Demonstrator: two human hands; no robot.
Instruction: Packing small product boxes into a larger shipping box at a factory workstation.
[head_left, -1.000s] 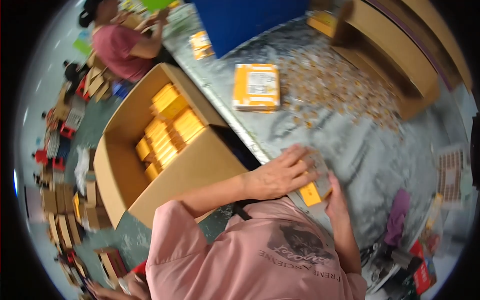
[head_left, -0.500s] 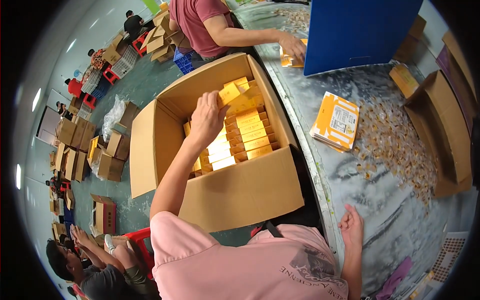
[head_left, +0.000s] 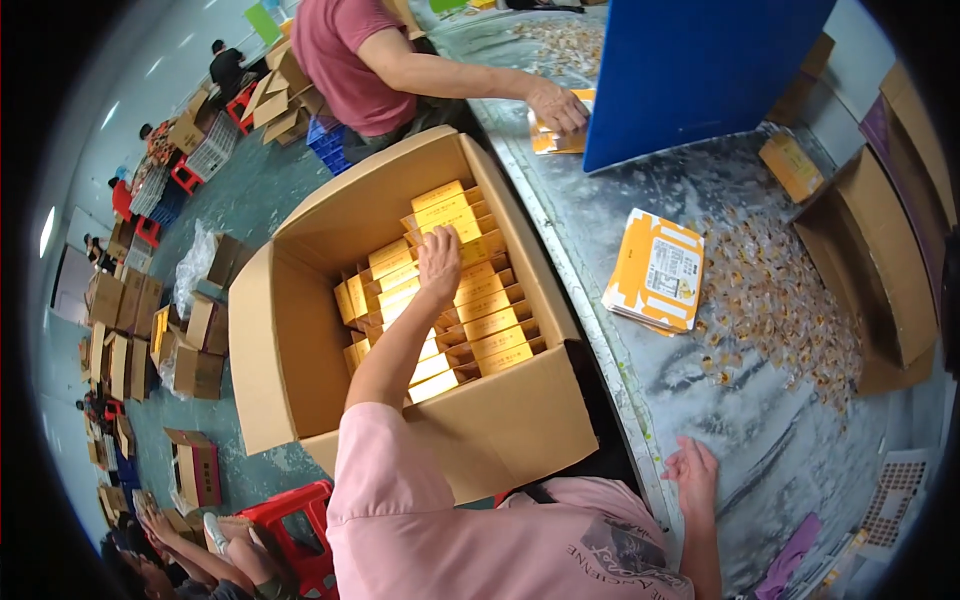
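A large brown carton (head_left: 470, 430) stands in front of me, packed with rows of small yellow boxes (head_left: 490, 303) between cardboard dividers. Inside it, my left hand (head_left: 439, 265) reaches to the middle rows, its fingers bent down around a small yellow box (head_left: 455, 228). The hand partly hides that box and its slot. My right hand (head_left: 692, 476) holds nothing, its fingers loosely apart at the near edge of the table (head_left: 760, 440). Farther up the table lies a stack of flat orange-and-white cartons (head_left: 655, 270).
Many small wrapped pieces (head_left: 780, 310) are heaped right of the stack, beside an open brown box (head_left: 880, 260). A blue board (head_left: 700, 80) stands upright at the far side. A co-worker's hand (head_left: 558, 105) touches orange packaging there. A red stool (head_left: 300, 520) stands at left.
My left hand has lowered the small yellow box it held raised into the far rows of the carton. My right hand stays by the table edge. The whole view has shifted slightly.
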